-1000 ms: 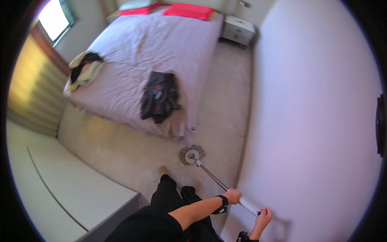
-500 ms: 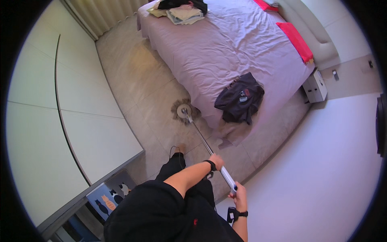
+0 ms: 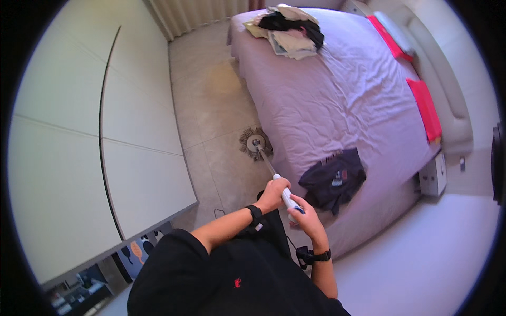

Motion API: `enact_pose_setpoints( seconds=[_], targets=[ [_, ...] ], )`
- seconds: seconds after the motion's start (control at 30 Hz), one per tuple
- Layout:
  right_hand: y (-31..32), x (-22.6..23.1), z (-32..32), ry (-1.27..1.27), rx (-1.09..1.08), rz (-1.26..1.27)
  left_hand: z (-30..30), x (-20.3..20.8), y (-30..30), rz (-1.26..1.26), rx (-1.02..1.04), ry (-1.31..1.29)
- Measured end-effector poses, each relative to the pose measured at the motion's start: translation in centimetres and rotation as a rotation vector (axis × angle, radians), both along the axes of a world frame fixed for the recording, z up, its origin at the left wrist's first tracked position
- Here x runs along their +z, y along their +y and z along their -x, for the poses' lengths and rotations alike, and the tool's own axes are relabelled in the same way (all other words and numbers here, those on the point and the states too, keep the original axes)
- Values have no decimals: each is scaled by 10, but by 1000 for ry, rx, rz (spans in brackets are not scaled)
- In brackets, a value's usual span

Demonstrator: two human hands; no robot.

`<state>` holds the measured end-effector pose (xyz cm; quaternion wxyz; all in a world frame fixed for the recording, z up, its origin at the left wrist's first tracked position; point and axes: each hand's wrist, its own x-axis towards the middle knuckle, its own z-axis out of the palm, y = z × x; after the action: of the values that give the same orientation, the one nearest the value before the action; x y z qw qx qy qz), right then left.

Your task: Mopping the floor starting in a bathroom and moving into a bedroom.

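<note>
Both hands are clamped on a mop [image 3: 266, 164]. The left hand [image 3: 272, 194] wraps round the white handle just below the right hand [image 3: 307, 216], which grips the handle's top end. A dark band circles each wrist.

The round mop head [image 3: 245, 144] lies on the tiled floor [image 3: 196, 110], just beside the foot edge of the bed [image 3: 345, 113] — whether its fringe touches the hanging purple sheet, I cannot tell. Near the bed's near foot corner lies a dark shirt [image 3: 342, 181]; at the far foot corner sits a pile of clothes [image 3: 292, 43]. Red pillows [image 3: 425, 109] lie along the head edge, with a white nightstand [image 3: 434, 176] beside the near head corner. A pale wardrobe [image 3: 142, 118] stands across the floor — opposite the bed's foot edge.
</note>
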<state>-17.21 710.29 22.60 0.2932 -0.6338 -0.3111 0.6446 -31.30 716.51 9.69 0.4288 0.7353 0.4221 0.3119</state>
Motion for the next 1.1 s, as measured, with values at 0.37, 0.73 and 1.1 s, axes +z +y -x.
enact_pose_setpoints(
  seconds=[0.37, 0.73, 1.1],
  targets=[
    [215, 20, 46, -220, 994, -997, 52, 35, 114, 83, 167, -198],
    [369, 37, 227, -90, 452, -748, 161, 72, 283, -156, 663, -303],
    [485, 195, 274, -36, 172, -1166, 257, 224, 393, -238, 340, -595]
  ],
)
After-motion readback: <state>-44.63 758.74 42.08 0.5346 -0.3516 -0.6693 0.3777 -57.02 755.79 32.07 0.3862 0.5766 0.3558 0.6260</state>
